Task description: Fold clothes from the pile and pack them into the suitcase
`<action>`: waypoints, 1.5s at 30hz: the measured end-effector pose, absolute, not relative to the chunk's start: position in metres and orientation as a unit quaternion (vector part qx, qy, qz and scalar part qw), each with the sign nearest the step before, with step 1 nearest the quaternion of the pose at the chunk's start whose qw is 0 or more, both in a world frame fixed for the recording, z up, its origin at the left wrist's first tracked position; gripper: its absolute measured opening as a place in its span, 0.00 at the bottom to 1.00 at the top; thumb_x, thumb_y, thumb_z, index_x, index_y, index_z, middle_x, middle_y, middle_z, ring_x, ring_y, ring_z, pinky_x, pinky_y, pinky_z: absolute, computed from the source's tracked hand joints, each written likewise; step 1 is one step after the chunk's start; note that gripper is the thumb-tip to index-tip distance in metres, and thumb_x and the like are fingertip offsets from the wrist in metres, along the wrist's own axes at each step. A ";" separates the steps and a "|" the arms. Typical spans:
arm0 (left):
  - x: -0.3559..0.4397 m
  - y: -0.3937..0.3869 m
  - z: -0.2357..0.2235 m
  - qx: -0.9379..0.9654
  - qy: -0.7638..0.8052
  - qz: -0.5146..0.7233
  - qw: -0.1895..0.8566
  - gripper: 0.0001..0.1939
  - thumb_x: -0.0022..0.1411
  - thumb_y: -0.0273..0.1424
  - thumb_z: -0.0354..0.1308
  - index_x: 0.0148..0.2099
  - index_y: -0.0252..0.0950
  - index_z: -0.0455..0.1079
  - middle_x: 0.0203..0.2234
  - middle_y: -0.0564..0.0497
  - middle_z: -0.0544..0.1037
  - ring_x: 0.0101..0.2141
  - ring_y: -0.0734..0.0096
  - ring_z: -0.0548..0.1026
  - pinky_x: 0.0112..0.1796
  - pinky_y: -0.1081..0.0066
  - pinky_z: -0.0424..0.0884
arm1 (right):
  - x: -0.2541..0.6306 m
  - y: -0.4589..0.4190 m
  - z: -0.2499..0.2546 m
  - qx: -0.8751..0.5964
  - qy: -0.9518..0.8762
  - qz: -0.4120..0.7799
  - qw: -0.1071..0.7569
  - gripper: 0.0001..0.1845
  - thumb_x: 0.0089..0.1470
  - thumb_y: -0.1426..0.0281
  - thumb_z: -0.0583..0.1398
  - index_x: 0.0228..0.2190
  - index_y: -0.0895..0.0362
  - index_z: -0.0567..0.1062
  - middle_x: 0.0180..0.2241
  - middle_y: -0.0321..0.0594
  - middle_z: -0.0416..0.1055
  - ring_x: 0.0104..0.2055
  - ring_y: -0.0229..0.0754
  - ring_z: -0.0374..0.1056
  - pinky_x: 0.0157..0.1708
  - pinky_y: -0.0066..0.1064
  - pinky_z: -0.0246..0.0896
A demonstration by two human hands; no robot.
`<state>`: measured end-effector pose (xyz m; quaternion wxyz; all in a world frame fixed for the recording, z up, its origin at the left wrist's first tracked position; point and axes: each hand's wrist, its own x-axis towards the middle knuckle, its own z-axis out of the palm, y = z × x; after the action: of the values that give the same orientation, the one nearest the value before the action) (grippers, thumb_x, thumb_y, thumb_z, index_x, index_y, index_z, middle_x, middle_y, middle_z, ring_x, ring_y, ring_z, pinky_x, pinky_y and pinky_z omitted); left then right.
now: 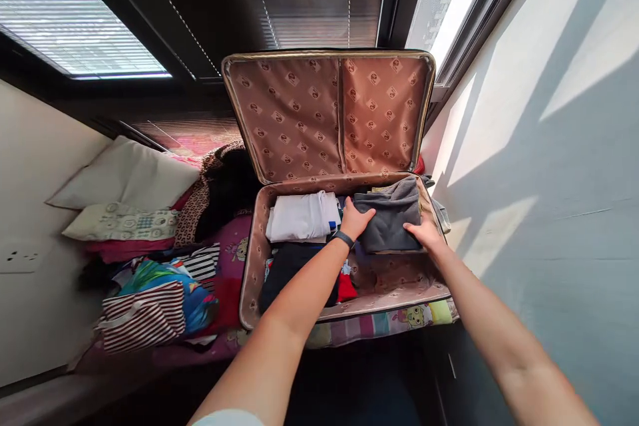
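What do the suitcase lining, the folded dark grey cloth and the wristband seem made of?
Suitcase lining: probably thin synthetic fabric, with a slight sheen and loose wrinkles.
Dark grey cloth: soft, matt textile, perhaps fleece or knit, judging by its rounded folds.
Wristband: dark, possibly rubber, but too small to be sure.

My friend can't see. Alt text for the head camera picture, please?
A person's left hand and right hand touch opposite sides of folded gray clothes inside an open suitcase. Folded white clothes lie inside too, with pillows outside.
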<state>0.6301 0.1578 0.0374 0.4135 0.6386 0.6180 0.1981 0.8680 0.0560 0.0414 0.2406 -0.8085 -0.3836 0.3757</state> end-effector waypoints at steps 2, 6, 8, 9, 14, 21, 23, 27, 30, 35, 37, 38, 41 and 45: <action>0.659 0.156 0.017 0.687 0.636 0.123 0.329 0.53 0.65 0.42 0.69 0.81 0.28 0.46 0.75 0.19 0.55 0.73 0.31 0.61 0.67 0.42 0.65 | 0.879 0.066 0.021 -0.858 -0.451 0.217 0.113 0.52 0.60 0.55 0.64 0.75 0.66 0.54 0.69 0.71 0.64 0.66 0.70 0.68 0.63 0.57 0.64; 0.686 0.127 -0.019 0.831 0.512 0.083 0.200 0.45 0.69 0.46 0.63 0.82 0.41 0.53 0.81 0.37 0.42 0.78 0.29 0.40 0.71 0.29 0.46 | 0.869 0.075 -0.016 -0.772 -0.633 0.052 0.016 0.42 0.68 0.58 0.58 0.76 0.61 0.59 0.78 0.63 0.46 0.78 0.71 0.46 0.73 0.61 0.44; 0.689 0.119 -0.031 0.858 0.475 0.064 0.185 0.46 0.68 0.49 0.64 0.81 0.43 0.55 0.81 0.39 0.42 0.78 0.26 0.38 0.71 0.27 0.43 | 0.863 0.080 -0.031 -0.743 -0.668 0.046 0.011 0.38 0.69 0.59 0.57 0.75 0.59 0.62 0.79 0.59 0.47 0.79 0.70 0.43 0.73 0.64 0.40; 0.689 0.119 -0.036 0.861 0.471 0.055 0.183 0.47 0.67 0.50 0.64 0.81 0.42 0.55 0.81 0.38 0.42 0.77 0.24 0.38 0.71 0.27 0.43 | 0.862 0.082 -0.038 -0.738 -0.673 0.048 0.013 0.37 0.70 0.59 0.56 0.75 0.58 0.62 0.79 0.58 0.47 0.79 0.69 0.42 0.74 0.65 0.38; 0.682 0.136 -0.058 0.874 0.450 0.040 0.178 0.48 0.66 0.51 0.64 0.81 0.43 0.54 0.82 0.40 0.42 0.78 0.26 0.36 0.72 0.31 0.46 | 0.866 0.082 -0.076 -0.753 -0.655 0.041 0.046 0.36 0.73 0.57 0.50 0.75 0.59 0.62 0.80 0.52 0.44 0.81 0.66 0.35 0.75 0.65 0.37; 0.684 0.148 -0.088 0.879 0.434 0.034 0.192 0.51 0.64 0.52 0.66 0.81 0.43 0.54 0.82 0.39 0.41 0.78 0.25 0.35 0.72 0.31 0.42 | 0.863 0.076 -0.115 -0.787 -0.611 0.079 0.031 0.39 0.74 0.54 0.47 0.74 0.64 0.61 0.81 0.54 0.41 0.81 0.67 0.32 0.75 0.63 0.39; 0.686 0.151 -0.090 0.875 0.441 0.034 0.196 0.52 0.63 0.52 0.67 0.82 0.42 0.53 0.81 0.37 0.41 0.77 0.24 0.35 0.72 0.30 0.43 | 0.862 0.080 -0.112 -0.790 -0.608 0.079 0.016 0.38 0.73 0.54 0.48 0.74 0.64 0.62 0.80 0.54 0.42 0.81 0.67 0.33 0.75 0.63 0.39; 0.682 0.151 -0.081 0.878 0.436 0.025 0.195 0.54 0.63 0.53 0.67 0.82 0.42 0.51 0.81 0.36 0.40 0.77 0.22 0.36 0.71 0.30 0.46 | 0.870 0.102 -0.090 -0.781 -0.624 0.038 0.007 0.38 0.72 0.54 0.51 0.72 0.65 0.64 0.79 0.58 0.44 0.80 0.67 0.36 0.75 0.63 0.36; 0.674 0.145 -0.077 0.884 0.429 0.001 0.187 0.56 0.61 0.55 0.68 0.82 0.43 0.50 0.82 0.37 0.38 0.77 0.21 0.37 0.71 0.30 0.48 | 0.883 0.133 -0.075 -0.778 -0.628 0.022 0.005 0.39 0.73 0.55 0.50 0.73 0.67 0.62 0.77 0.64 0.49 0.79 0.67 0.42 0.74 0.60 0.41; 0.666 0.139 -0.076 0.894 0.410 -0.015 0.179 0.56 0.58 0.54 0.72 0.82 0.49 0.53 0.82 0.40 0.38 0.77 0.18 0.36 0.70 0.27 0.46 | 0.892 0.186 -0.069 -0.808 -0.583 0.086 -0.008 0.40 0.71 0.58 0.48 0.72 0.75 0.59 0.71 0.70 0.61 0.73 0.66 0.57 0.71 0.53 0.50; 0.667 0.138 -0.075 0.885 0.425 -0.002 0.191 0.56 0.59 0.54 0.71 0.82 0.49 0.52 0.82 0.42 0.39 0.77 0.22 0.36 0.71 0.29 0.47 | 0.890 0.196 -0.066 -0.817 -0.565 0.110 -0.005 0.38 0.70 0.59 0.49 0.68 0.75 0.63 0.67 0.71 0.66 0.69 0.66 0.62 0.69 0.52 0.54; 0.669 0.137 -0.075 0.870 0.451 0.012 0.200 0.56 0.60 0.55 0.70 0.82 0.48 0.50 0.82 0.42 0.39 0.77 0.24 0.37 0.71 0.30 0.49 | 0.889 0.199 -0.063 -0.818 -0.562 0.117 -0.005 0.36 0.70 0.60 0.48 0.66 0.74 0.66 0.64 0.71 0.69 0.67 0.66 0.64 0.67 0.52 0.56; 0.684 0.131 -0.077 0.791 0.559 0.063 0.241 0.60 0.61 0.56 0.68 0.84 0.40 0.44 0.82 0.36 0.37 0.77 0.24 0.43 0.71 0.35 0.54 | 0.889 0.195 -0.056 -0.818 -0.564 0.112 -0.008 0.31 0.68 0.65 0.48 0.61 0.74 0.72 0.58 0.71 0.74 0.63 0.66 0.69 0.65 0.52 0.59; 0.712 0.124 -0.089 0.754 0.580 0.091 0.296 0.65 0.53 0.55 0.74 0.83 0.41 0.47 0.81 0.33 0.36 0.76 0.18 0.42 0.71 0.31 0.51 | 0.890 0.175 -0.060 -0.812 -0.583 0.039 0.005 0.36 0.69 0.65 0.48 0.69 0.77 0.62 0.67 0.72 0.66 0.70 0.67 0.62 0.69 0.53 0.55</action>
<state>0.7124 0.1241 -0.0895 0.2957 0.7537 0.5798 0.0915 0.8901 0.1752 -0.0598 0.0052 -0.8116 -0.5829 0.0394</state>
